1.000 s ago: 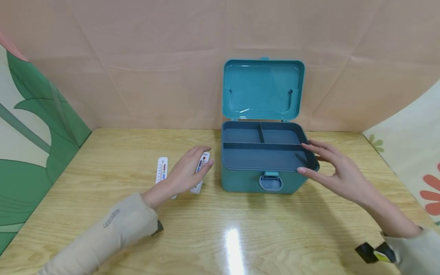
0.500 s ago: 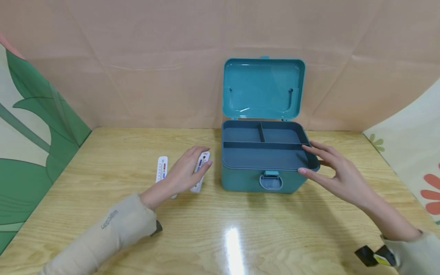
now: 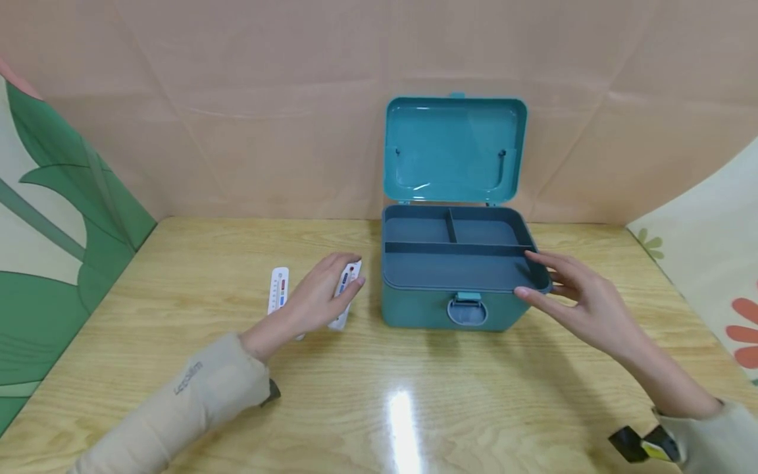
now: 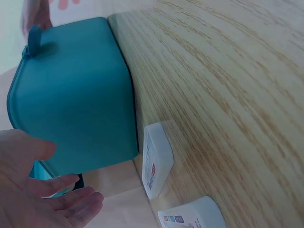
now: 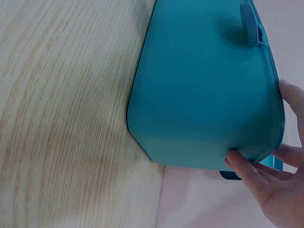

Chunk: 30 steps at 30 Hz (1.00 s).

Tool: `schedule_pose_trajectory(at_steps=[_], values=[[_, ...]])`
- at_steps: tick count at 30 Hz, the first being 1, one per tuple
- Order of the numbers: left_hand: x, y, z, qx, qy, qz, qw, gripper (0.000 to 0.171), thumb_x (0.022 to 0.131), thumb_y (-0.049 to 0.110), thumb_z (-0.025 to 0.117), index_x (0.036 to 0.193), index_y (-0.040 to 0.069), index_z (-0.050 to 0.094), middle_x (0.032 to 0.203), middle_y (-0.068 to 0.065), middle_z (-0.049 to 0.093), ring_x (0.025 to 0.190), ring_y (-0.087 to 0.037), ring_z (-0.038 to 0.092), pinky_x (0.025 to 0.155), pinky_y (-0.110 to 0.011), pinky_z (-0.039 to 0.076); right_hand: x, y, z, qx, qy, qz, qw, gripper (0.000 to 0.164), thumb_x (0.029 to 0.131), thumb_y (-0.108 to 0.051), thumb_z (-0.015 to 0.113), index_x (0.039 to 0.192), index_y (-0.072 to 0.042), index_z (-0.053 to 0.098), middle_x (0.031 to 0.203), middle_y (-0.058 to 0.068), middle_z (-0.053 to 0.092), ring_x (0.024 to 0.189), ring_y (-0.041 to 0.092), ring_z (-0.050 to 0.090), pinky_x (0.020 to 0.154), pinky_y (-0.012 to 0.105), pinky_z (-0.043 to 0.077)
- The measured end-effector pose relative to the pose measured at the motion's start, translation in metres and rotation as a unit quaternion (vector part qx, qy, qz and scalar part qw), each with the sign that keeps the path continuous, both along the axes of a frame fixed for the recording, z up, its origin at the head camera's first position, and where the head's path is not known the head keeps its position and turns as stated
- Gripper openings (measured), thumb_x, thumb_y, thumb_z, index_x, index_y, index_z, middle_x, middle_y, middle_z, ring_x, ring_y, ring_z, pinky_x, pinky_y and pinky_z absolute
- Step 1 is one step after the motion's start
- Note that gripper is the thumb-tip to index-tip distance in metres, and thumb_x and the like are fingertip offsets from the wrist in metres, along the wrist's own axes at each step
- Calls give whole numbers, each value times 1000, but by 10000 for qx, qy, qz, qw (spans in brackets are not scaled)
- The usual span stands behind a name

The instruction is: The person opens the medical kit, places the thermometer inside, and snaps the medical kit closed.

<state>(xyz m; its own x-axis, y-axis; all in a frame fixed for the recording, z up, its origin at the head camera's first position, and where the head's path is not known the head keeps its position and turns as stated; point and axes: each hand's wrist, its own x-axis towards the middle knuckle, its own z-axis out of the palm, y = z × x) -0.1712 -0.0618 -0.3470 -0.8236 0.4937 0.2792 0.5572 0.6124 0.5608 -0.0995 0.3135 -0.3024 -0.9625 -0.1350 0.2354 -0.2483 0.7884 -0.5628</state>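
Observation:
A teal storage box (image 3: 414,309) stands on the table, its lid (image 3: 456,148) raised at the back. The dark blue-grey divided tray (image 3: 456,270) inside shows bare compartments. My right hand (image 3: 586,303) touches the box's right front corner with relaxed fingers: the thumb is at the front rim, fingertips are at the right rim and side wall. Left of the box, my left hand (image 3: 316,296) hovers above two flat white thermometers, fingers spread and holding nothing. The nearer-to-box thermometer (image 3: 349,276) is partly covered by this hand; the other thermometer (image 3: 278,289) is partly behind the wrist.
A clear-grey latch (image 3: 466,313) hangs on the box's front. A pinkish cloth backdrop (image 3: 266,131) rises behind the wooden table (image 3: 331,408), with a leaf-print panel (image 3: 47,263) on the left and a flower-print panel (image 3: 710,263) on the right.
The view has tilted slightly. My right fingertips have shifted a little along the box's right rim. The left hand, the thermometers and the box stay in place.

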Motion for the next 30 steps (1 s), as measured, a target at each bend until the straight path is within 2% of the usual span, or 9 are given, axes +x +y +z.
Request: schedule_pose_trajectory(at_steps=[7,13,16,18,19,21,23,25,30], values=[[0,0,0,-51,-21,38,10000,44,98,25,52,131,-4,50,134,-19,53,128,-32,47,109,-45,37,1,1,0,-28,-165,-61,9998,62,88,-26,70,143,-15,45,140,24,47,103,44,60,72,1,44],[0,1,0,-203,-1,498,9986,39,95,22,58,125,-3,57,128,-19,58,122,-34,51,104,-46,41,1,1,-1,-167,-298,-96,9994,63,88,-26,70,144,-14,44,142,23,46,104,39,62,71,3,46],[0,1,1,-331,-87,665,9972,39,93,23,60,123,-2,59,125,-19,60,119,-34,53,102,-45,43,1,1,-1,-226,-325,-104,9992,63,88,-26,71,144,-14,44,142,22,46,99,12,67,71,3,47],[1,1,0,-428,-167,723,9963,40,92,23,62,123,-2,59,125,-19,60,118,-34,54,100,-45,45,1,1,-1,-247,-319,-110,9991,64,88,-26,71,144,-14,44,142,22,46,96,-7,61,71,3,47],[1,1,0,-479,-198,741,9959,41,92,23,62,123,-3,59,125,-19,60,117,-34,55,99,-45,46,1,1,-2,-250,-317,-117,9991,64,88,-26,71,144,-15,44,142,22,46,95,-8,61,71,3,47],[2,0,-2,-573,-285,770,9950,43,91,23,64,124,-4,57,125,-20,60,117,-34,55,98,-45,47,1,1,-2,-248,-314,-128,9991,64,88,-26,71,145,-14,44,142,22,46,97,1,65,71,3,46],[2,0,-4,-688,-357,783,9939,47,90,23,65,126,-5,55,126,-21,59,116,-34,55,97,-45,48,1,2,-2,-233,-320,-136,9991,64,88,-26,71,145,-14,43,142,23,45,100,21,67,71,3,46],[3,-1,-6,-808,-406,782,9928,51,90,24,65,128,-6,53,127,-22,58,117,-35,55,98,-45,47,1,1,-3,-224,-331,-139,9991,64,88,-26,70,145,-13,43,142,23,45,104,40,62,71,3,46],[5,-1,-11,-1034,-543,793,9900,56,90,27,65,132,-6,50,127,-22,58,115,-33,55,97,-45,47,1,1,-3,-210,-313,-137,9992,64,88,-26,70,145,-13,43,142,22,46,104,41,61,71,3,46]])
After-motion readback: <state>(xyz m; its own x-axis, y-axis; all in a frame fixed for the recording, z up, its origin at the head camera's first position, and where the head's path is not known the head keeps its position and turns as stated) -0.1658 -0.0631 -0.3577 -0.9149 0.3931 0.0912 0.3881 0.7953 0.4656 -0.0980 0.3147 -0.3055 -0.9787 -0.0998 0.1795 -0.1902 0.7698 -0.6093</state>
